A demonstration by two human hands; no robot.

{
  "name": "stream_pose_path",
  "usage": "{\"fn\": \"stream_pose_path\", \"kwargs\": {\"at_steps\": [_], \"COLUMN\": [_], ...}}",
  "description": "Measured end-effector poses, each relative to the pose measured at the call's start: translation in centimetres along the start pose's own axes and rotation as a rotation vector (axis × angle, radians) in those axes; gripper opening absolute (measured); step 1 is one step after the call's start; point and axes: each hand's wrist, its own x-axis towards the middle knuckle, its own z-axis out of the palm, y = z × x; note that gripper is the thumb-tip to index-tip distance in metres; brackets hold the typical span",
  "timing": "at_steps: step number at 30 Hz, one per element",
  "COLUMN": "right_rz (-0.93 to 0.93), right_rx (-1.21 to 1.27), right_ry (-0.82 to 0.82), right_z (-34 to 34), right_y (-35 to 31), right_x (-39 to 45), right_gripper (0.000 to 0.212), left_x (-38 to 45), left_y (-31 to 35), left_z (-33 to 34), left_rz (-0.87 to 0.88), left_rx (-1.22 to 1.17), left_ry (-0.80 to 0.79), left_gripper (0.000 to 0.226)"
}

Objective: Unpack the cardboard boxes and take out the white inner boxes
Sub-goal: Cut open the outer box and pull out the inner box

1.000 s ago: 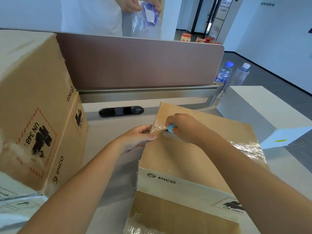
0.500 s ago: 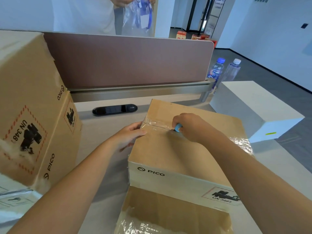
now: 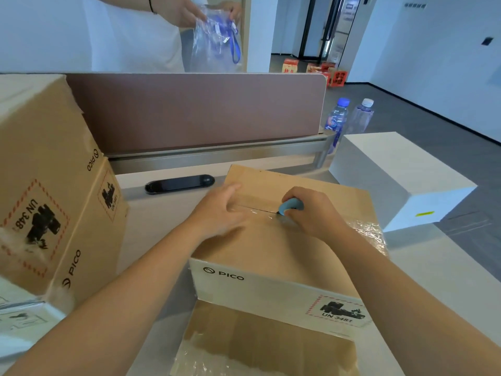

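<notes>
Since the last frame right hand (image 3: 315, 213) slid the blue box cutter (image 3: 291, 207) further right along the taped centre seam of the cardboard box (image 3: 284, 240); left hand (image 3: 221, 213) moved up off the box's left edge onto the lid. Right fingers curl tight round the cutter, tip down on the clear tape (image 3: 260, 211), short slit visible left of it. Left hand lies flat, fingers straight and a bit blurred, pressing the lid just left of the slit. Box sits mid-desk (image 3: 151, 240), PICO print and UN 3481 label on near side, a loose flap hanging below. White inner box (image 3: 401, 180) stands on the desk to the right, apart from the cardboard box. Second cardboard box (image 3: 48, 185) at left, tilted, same labels. Black oblong device (image 3: 179, 184) by the brown partition (image 3: 195, 112). Two water bottles (image 3: 349, 115) past the partition's end. Another person behind it holds a clear plastic bag (image 3: 214, 36).
</notes>
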Motion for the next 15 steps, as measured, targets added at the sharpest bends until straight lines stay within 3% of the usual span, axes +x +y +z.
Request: {"fn": "stream_pose_path", "kwargs": {"at_steps": [5,15], "right_rz": [-0.066,-0.020], "right_rx": [-0.221,-0.495], "right_ry": [-0.089,-0.161], "right_z": [0.1,-3.5], "right_y": [0.3,3.6], "right_x": [0.6,-1.1], "right_gripper": [0.024,0.022], "left_x": [0.4,0.1], "left_y": [1.2,1.0], "left_z": [2.4,2.6], "left_rz": [0.071,0.046], "left_rx": [0.517,0.606], "left_ry": [-0.104,-0.147], "left_gripper": [0.075,0.079]}}
